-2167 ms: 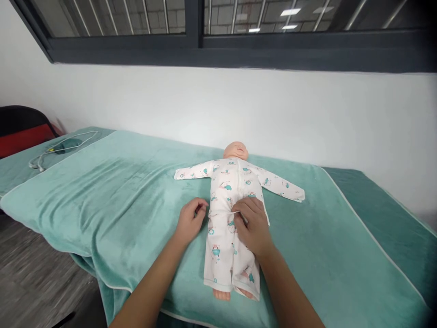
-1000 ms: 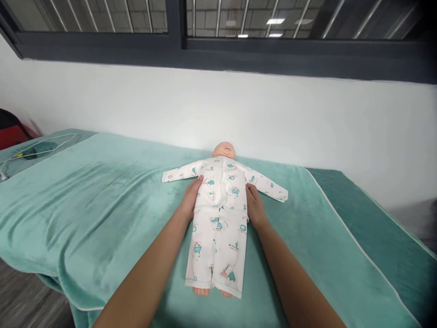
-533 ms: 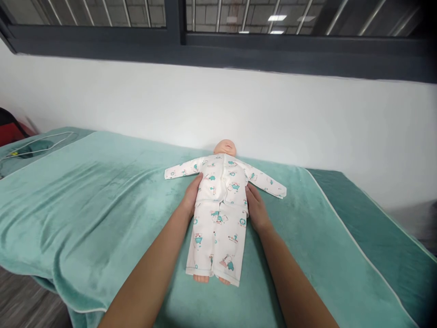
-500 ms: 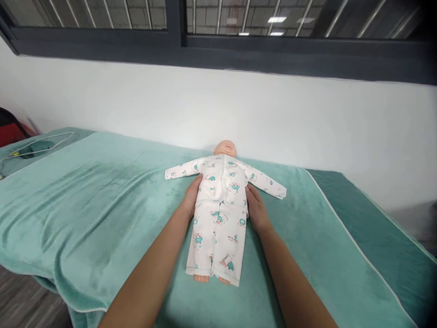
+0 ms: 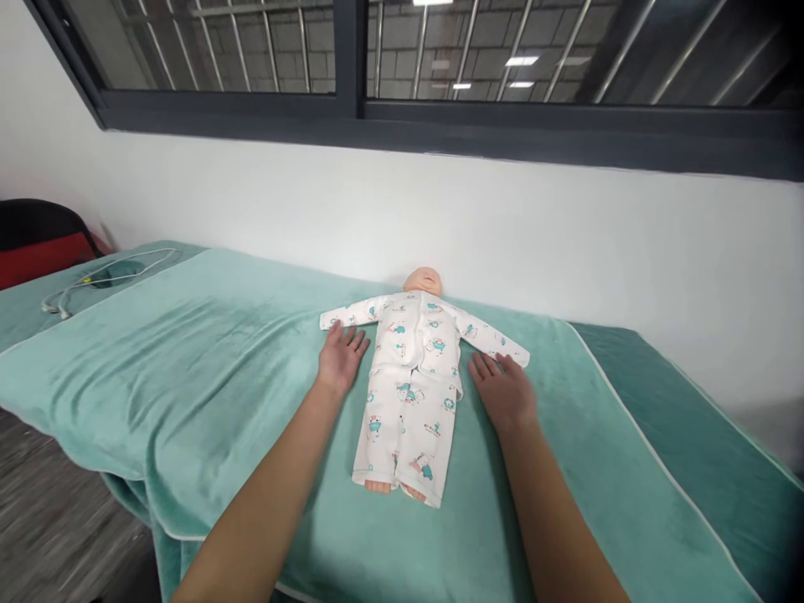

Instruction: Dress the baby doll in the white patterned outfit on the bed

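Note:
A baby doll (image 5: 423,281) lies on its back on the green blanket, its head close to the wall. It wears a white printed long-sleeved top (image 5: 418,335) and matching trousers (image 5: 405,435), with toes showing below the trouser legs. Both sleeves stretch out sideways. My left hand (image 5: 340,360) is open, palm up, beside the doll's waist, fingertips at the left sleeve. On the other side my right hand (image 5: 502,389) is open just below the right sleeve, apart from the doll's body. Neither hand holds anything.
The green blanket (image 5: 207,377) covers the table and hangs over its front edge. A white cord (image 5: 135,272) lies at the far left, near a red and black object (image 5: 47,243). Behind stand a white wall (image 5: 565,243) and a dark-framed window (image 5: 352,63) with bars.
Both my hands have let go of the doll's sides and moved outward, fingers opened. The doll stays lying in place while the camera view has shifted slightly.

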A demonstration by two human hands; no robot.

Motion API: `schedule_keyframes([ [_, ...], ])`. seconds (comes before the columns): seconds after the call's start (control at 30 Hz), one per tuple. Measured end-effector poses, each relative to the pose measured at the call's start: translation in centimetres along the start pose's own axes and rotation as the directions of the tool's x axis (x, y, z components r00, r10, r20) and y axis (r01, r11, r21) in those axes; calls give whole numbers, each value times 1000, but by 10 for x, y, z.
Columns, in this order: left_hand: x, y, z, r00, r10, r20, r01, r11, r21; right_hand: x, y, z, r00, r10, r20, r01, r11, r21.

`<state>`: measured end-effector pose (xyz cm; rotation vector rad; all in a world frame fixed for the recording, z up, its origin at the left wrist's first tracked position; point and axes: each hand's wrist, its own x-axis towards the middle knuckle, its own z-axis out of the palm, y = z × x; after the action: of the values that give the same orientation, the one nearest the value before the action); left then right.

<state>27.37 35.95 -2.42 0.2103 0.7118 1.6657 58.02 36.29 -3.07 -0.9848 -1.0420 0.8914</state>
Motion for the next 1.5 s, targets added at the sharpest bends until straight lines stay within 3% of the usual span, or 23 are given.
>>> schedule_keyframes([
  [0.07, 4, 10, -5, 999, 31, -8, -31, 998, -51, 9, -6, -11, 990, 129, -49, -122, 984, 126],
  [0.13, 8, 16, -8, 999, 32, 9, -32, 998, -59, 16, -11, -18, 949, 300, -94, -256, 912, 321],
  [0.23, 11, 19, -9, 999, 40, 16, -39, 997, -60, 25, -16, -21, 910, 400, -105, -307, 823, 478],
  [0.53, 14, 18, -9, 997, 77, -6, -77, 988, -133, 31, -20, -34, 912, 367, -185, -210, 803, 557],
  [0.73, 14, 18, -8, 995, 90, -41, -97, 977, -188, 25, -13, -36, 868, 219, -446, -87, 951, 297],
  [0.97, 9, 15, -7, 989, 117, -85, -131, 974, -184, 16, -8, -26, 858, 28, -513, 5, 998, 64],
  [1.1, -8, 14, -10, 986, 133, -101, -147, 977, -153, 13, -11, -18, 913, 34, -406, -45, 999, -18],
  [1.17, -27, 15, -16, 986, 139, -95, -149, 982, -112, 10, -14, -14, 962, 71, -264, -95, 992, -80],
  [1.27, -73, 18, -34, 985, 169, -22, -168, 985, 35, 3, -19, -8, 995, 103, 6, -93, 920, -380],
  [1.37, -126, 28, -61, 963, 266, 36, -268, 944, 194, -4, -26, 0, 976, 154, 152, -27, 783, -621],
  [1.43, -155, 42, -89, 925, 379, -23, -354, 883, 308, -7, -30, 5, 971, 166, 173, -3, 732, -682],
  [1.5, -175, 66, -127, 904, 415, -104, -338, 842, 421, -10, -33, 8, 970, 167, 177, 12, 690, -723],
])
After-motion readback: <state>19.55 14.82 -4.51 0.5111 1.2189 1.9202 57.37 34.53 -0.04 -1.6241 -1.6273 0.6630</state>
